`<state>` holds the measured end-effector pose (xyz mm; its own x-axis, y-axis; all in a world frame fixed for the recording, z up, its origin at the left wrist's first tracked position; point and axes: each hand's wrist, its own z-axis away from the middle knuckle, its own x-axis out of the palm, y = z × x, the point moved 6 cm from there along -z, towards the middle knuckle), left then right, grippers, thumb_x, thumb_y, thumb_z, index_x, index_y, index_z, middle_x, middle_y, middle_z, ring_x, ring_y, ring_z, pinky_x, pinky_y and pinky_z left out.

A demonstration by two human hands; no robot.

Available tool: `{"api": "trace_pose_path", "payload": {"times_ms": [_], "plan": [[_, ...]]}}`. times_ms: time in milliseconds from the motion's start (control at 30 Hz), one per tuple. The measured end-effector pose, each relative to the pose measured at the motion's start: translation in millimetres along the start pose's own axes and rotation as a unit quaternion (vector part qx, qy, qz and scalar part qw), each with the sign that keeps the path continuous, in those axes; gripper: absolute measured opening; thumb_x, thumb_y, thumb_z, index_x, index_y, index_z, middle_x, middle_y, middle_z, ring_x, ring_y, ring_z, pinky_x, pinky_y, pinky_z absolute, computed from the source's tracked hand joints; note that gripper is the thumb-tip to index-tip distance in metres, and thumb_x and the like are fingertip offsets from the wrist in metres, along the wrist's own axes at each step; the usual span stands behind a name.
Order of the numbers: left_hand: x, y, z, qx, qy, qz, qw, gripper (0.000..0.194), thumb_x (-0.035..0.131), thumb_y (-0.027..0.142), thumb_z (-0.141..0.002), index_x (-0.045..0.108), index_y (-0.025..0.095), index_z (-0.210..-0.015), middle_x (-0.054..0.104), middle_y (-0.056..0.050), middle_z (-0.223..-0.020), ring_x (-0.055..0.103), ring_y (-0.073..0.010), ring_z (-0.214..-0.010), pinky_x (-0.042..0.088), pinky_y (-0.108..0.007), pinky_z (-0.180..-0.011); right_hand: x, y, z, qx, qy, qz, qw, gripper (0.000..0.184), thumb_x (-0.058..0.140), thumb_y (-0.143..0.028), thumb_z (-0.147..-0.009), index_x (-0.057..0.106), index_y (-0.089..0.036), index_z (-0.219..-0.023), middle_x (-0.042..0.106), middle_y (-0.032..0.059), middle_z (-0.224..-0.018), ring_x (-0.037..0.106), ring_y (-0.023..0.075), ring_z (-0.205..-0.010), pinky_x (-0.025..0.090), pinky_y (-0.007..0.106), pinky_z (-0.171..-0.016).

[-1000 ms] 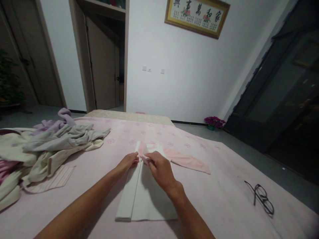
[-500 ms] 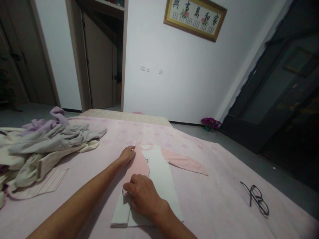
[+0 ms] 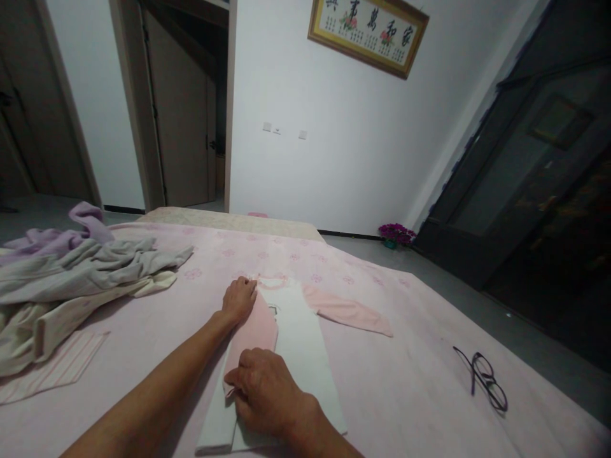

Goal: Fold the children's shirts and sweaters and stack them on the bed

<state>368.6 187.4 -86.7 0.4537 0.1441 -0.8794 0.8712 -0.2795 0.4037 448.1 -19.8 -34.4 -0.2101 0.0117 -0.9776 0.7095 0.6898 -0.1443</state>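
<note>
A white long-sleeved shirt (image 3: pixel 305 356) with pink sleeves lies flat on the pink bedsheet (image 3: pixel 405 394). Its left side is folded inward, and the pink left sleeve (image 3: pixel 255 327) runs down over the body. The right sleeve (image 3: pixel 351 310) stretches out to the side. My left hand (image 3: pixel 240 299) is closed at the shirt's shoulder, near the collar, its fingertips pressed on the fabric. Lower down, my right hand (image 3: pixel 267 388) pinches the cuff of the folded sleeve. Part of the shirt's lower body is hidden behind my right hand and forearm.
Rumpled clothes (image 3: pixel 86 273) are heaped on the bed's left, with a striped cloth (image 3: pixel 62 369) below them. Black-framed glasses (image 3: pixel 484 380) lie on the right. Beyond the bed are a potted purple flower (image 3: pixel 397 234), a white wall (image 3: pixel 324 165) and a doorway.
My right hand has drawn the sleeve's cuff slightly down and toward me, straightening the sleeve along the shirt. My left hand stays at the shoulder. The view has shifted a little.
</note>
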Motion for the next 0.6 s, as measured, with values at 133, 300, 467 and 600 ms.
{"api": "trace_pose_path", "payload": {"times_ms": [133, 300, 467, 600], "plan": [[3.1, -5, 1, 0.007, 0.014, -0.072, 0.997, 0.047, 0.039, 0.033, -0.099, 0.053, 0.018, -0.141, 0.042, -0.02, -0.154, 0.039, -0.0362, -0.14, 0.028, -0.056, -0.112, 3, -3, -1, -0.015, -0.001, 0.0, 1.0, 0.012, 0.062, -0.028, -0.085, 0.07, -0.02, -0.085, 0.065, 0.004, -0.084, 0.056, 0.0182, -0.076, 0.04, 0.029, -0.066], [3.5, 0, 3, 0.014, 0.023, -0.121, 0.992, 0.056, 0.035, 0.035, -0.1, 0.043, 0.009, -0.149, 0.027, -0.023, -0.162, 0.02, -0.0395, -0.151, 0.009, -0.061, -0.118, 0, -6, -6, -0.013, 0.021, -0.022, 0.999, 0.023, 0.058, -0.037, -0.094, 0.071, -0.02, -0.086, 0.068, 0.0034, -0.084, 0.059, 0.0197, -0.084, 0.044, 0.033, -0.081], [14.5, 11, 8, 0.075, -0.021, -0.124, 0.989, 0.061, 0.032, 0.043, -0.102, 0.039, 0.011, -0.152, 0.031, -0.017, -0.163, 0.022, -0.0315, -0.152, 0.016, -0.048, -0.121, 11, -11, 1, -0.029, 0.025, -0.073, 0.997, 0.05, 0.054, -0.046, -0.098, 0.054, -0.014, -0.137, 0.057, 0.0125, -0.142, 0.047, 0.0265, -0.134, 0.034, 0.042, -0.114], [22.0, 6, 8, 0.072, -0.048, -0.123, 0.989, 0.063, 0.031, 0.047, -0.102, 0.038, 0.011, -0.153, 0.03, -0.019, -0.162, 0.028, -0.0341, -0.15, 0.024, -0.051, -0.117, 30, -18, 12, -0.045, -0.013, -0.077, 0.996, 0.077, 0.045, -0.058, -0.1, 0.027, -0.007, -0.155, 0.03, 0.02, -0.161, 0.022, 0.0296, -0.151, 0.021, 0.05, -0.123]]}}
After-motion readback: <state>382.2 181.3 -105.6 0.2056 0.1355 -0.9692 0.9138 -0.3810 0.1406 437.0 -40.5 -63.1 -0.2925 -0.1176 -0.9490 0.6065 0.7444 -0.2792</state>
